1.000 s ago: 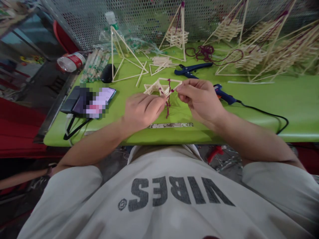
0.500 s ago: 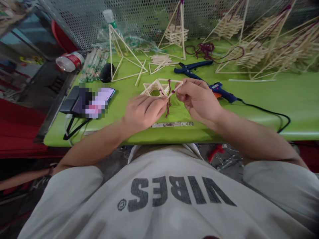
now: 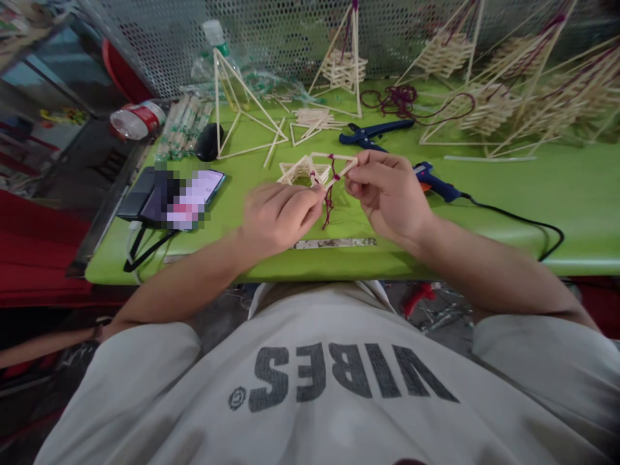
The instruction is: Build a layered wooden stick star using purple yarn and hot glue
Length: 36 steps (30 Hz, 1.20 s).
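A small frame of thin wooden sticks (image 3: 303, 169) sits just above the green table (image 3: 533, 219), held between both hands. My left hand (image 3: 276, 216) pinches its near edge, where a dark red string (image 3: 329, 205) hangs down. My right hand (image 3: 387, 192) grips the frame's right corner, fingers closed on a stick. The string is wound around the sticks between the two hands.
A blue glue gun (image 3: 433, 182) with a black cord lies right of my right hand. Blue cutters (image 3: 368, 134), loose sticks (image 3: 312, 119), stick pyramids (image 3: 232, 110) and a phone (image 3: 181, 197) lie further back and left. A metal ruler (image 3: 334, 243) lies near the front edge.
Both hands shifted only slightly around the stick frame; my right hand moved a little left then back right. The frame stays held between them.
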### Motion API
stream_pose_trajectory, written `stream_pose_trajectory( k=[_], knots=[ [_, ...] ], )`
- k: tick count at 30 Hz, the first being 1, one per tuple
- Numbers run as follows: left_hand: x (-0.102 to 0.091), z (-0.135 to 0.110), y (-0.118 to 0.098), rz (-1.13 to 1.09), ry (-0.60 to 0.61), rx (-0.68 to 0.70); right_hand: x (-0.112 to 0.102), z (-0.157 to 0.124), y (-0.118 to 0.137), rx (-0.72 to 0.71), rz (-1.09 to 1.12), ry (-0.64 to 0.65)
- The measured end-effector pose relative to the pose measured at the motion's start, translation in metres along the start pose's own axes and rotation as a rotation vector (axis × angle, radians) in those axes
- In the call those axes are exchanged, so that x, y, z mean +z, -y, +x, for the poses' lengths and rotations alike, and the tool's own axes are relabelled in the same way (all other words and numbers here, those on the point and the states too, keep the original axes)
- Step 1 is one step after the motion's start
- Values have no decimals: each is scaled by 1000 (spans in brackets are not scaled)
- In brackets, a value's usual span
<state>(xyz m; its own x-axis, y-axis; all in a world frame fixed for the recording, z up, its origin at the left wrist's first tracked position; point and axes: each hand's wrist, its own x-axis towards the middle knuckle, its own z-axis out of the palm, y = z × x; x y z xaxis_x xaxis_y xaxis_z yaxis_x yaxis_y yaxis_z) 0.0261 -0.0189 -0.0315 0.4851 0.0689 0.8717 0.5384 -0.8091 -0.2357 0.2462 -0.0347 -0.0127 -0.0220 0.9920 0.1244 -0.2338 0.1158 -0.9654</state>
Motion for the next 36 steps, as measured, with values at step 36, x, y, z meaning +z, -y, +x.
stream_pose_trajectory(
  k=[36],
  knots=[
    [5, -5, 1, -32, 20, 1, 4, -2, -3, 84, 204, 53]
  ],
)
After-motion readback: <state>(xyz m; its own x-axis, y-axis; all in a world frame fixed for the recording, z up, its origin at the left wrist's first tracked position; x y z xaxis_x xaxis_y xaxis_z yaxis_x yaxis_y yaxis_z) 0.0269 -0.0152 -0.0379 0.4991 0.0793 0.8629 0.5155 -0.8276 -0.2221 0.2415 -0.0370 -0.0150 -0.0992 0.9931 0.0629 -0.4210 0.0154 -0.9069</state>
